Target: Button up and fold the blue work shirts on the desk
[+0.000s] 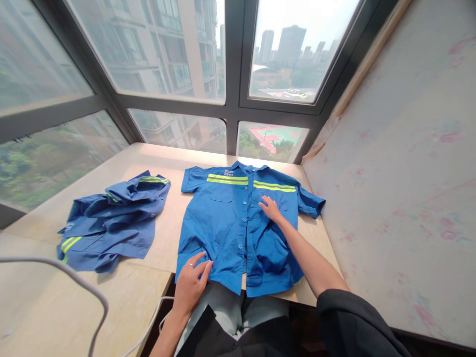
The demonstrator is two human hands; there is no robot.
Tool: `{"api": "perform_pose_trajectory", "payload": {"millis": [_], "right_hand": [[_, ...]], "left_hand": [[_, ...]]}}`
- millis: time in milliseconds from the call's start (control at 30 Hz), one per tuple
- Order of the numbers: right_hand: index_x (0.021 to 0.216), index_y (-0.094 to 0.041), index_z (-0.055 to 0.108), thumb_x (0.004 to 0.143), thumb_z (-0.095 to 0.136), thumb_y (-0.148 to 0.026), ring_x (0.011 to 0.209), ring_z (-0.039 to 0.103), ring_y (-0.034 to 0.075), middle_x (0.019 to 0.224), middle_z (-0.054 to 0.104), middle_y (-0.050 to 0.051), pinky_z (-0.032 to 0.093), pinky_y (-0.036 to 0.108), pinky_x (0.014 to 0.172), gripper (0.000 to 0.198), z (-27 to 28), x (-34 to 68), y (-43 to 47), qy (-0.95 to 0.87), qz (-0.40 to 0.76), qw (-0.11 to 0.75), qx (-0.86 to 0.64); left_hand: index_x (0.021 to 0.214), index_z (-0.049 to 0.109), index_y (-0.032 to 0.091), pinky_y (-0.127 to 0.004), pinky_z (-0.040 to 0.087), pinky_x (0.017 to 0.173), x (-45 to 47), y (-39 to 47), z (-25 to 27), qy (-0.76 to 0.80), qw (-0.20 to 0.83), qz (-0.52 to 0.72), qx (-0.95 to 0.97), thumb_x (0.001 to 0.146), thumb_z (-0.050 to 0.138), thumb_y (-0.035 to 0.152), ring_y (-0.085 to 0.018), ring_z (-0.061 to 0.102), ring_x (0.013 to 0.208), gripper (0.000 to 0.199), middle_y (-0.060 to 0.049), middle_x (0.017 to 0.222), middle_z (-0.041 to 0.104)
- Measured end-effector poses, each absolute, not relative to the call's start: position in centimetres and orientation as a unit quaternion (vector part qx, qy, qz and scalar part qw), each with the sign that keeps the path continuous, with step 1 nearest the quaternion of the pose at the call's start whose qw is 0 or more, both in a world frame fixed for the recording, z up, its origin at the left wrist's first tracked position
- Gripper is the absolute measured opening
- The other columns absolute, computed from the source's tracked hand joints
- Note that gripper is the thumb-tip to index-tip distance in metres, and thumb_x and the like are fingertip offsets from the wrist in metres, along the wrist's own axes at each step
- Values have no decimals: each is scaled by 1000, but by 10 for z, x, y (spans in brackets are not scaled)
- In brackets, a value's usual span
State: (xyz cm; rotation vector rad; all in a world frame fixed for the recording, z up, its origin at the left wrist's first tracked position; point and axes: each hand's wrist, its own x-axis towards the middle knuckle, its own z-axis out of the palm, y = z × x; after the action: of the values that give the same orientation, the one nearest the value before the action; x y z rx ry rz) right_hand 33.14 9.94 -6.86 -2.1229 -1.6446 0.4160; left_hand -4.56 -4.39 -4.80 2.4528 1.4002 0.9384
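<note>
A blue short-sleeved work shirt point(223, 218) lies spread face up on the wooden ledge, collar towards the window. Yellow-green stripes cross its chest, and buttons run down one front edge. The front is unfastened, with the two panels slightly apart near the hem and the right panel wrinkled. My right hand point(270, 208) rests on the right panel below the stripe, fingers stretched out. At the lower left corner of the shirt, my left hand point(193, 280) touches the fabric by the hem, its fingers apart and loosely bent.
A second blue striped shirt point(115, 223) lies crumpled on the ledge point(159, 243) to the left. A grey cable point(89, 292) loops through the lower left, with a white cord point(147, 329) beside it. Windows stand behind, and a floral-papered wall point(401, 198) bounds the right side.
</note>
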Motion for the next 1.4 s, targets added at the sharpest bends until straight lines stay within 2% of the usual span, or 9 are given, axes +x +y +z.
{"api": "perform_pose_trajectory", "payload": {"millis": [167, 267, 433, 567, 733, 867, 967, 1167, 1400], "right_hand": [[143, -22, 53, 98, 47, -39, 130, 55, 23, 142, 58, 9, 43, 39, 108, 48, -43, 319, 16, -657, 240, 261, -666], [146, -28, 49, 80, 74, -50, 142, 41, 29, 153, 45, 10, 34, 45, 116, 74, -39, 293, -51, -740, 321, 218, -549], [154, -25, 36, 68, 86, -39, 153, 9, 35, 165, 16, 16, 8, 59, 121, 101, -38, 264, -107, -803, 278, 53, -525], [152, -24, 40, 75, 78, -27, 153, 11, 31, 164, 18, 15, 9, 56, 122, 86, -36, 256, -116, -805, 250, 42, -536], [152, -20, 41, 73, 77, -24, 152, 12, 33, 163, 22, 16, 14, 57, 121, 86, -43, 249, -127, -816, 232, 37, -528], [122, -22, 69, 86, 60, -18, 140, 43, 27, 143, 57, 12, 36, 47, 115, 37, -50, 252, -129, -790, 241, 162, -540], [99, -22, 74, 94, 54, -30, 102, 69, 23, 103, 76, 7, 53, 38, 95, 23, -45, 258, -121, -654, 267, 327, -628], [105, -16, 68, 83, 66, -53, 89, 68, 22, 100, 74, 6, 56, 38, 85, 43, -15, 270, -91, -246, 245, 659, -667], [99, -14, 70, 79, 73, -51, 86, 66, 21, 94, 73, 6, 53, 35, 82, 42, 12, 283, -85, -272, 234, 674, -646]], "left_hand": [[71, 65, 19, -28, 51, 69, -19, -51, -15, 453, 179, 364, 794, 97, 51, 33, -15, 61, 71, 33, -3, 73, 62], [66, 58, 19, -25, 47, 63, -16, -67, -5, 390, 266, 316, 823, 96, 52, 30, -13, 56, 64, 32, -1, 65, 58], [78, 68, 21, -25, 49, 68, -30, -88, -20, 315, 371, 205, 849, 90, 58, 26, -15, 65, 71, 16, -1, 74, 70], [90, 71, 22, -29, 53, 73, -37, -90, -40, 296, 357, 162, 871, 91, 56, 24, -17, 69, 78, 16, -3, 85, 74], [113, 69, 23, -41, 54, 96, -23, -79, -48, 276, 263, 215, 899, 94, 46, 20, -26, 58, 127, 29, -11, 130, 66], [126, 62, 20, -48, 47, 107, -2, -70, -49, 245, 250, 219, 911, 93, 48, 17, -27, 40, 143, 36, -13, 145, 55], [123, 63, 18, -45, 50, 103, 9, -71, -49, 242, 268, 238, 902, 91, 48, 14, -27, 54, 129, 35, -15, 132, 62], [109, 66, 17, -39, 56, 92, 22, -81, -57, 257, 282, 232, 895, 93, 44, 15, -24, 64, 109, 27, -14, 117, 67], [128, 59, 12, -57, 35, 116, 45, -73, -65, 284, 184, 208, 918, 86, 49, 6, -34, 25, 150, 43, -20, 152, 43]]}}
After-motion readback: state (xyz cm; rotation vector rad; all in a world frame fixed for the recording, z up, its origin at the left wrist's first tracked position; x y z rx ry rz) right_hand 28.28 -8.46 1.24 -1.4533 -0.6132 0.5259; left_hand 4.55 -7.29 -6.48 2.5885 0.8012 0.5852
